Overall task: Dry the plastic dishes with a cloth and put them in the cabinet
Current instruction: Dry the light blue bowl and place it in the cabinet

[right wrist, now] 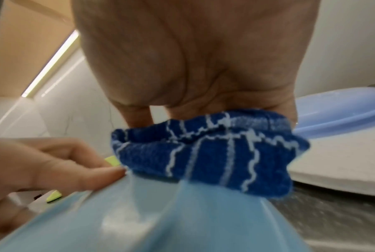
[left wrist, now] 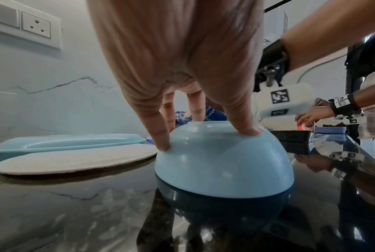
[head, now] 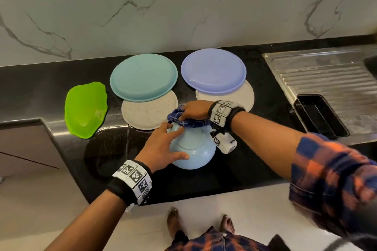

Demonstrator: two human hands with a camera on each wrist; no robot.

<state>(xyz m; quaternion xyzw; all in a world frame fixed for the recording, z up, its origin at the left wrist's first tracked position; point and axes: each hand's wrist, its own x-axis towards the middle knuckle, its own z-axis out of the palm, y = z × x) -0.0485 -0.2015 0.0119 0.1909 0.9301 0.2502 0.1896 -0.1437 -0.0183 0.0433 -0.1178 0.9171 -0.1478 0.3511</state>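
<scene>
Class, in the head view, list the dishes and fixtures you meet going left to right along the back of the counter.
Green dish → teal plate → purple plate → steel drainboard.

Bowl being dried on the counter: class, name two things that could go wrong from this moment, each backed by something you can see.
1. The bowl sits upside down on a glossy counter, steadied only by left hand fingertips; a hard wipe might slide it.
2. The right hand pushes the cloth beside the stacked plates; a wide stroke could knock them.
</scene>
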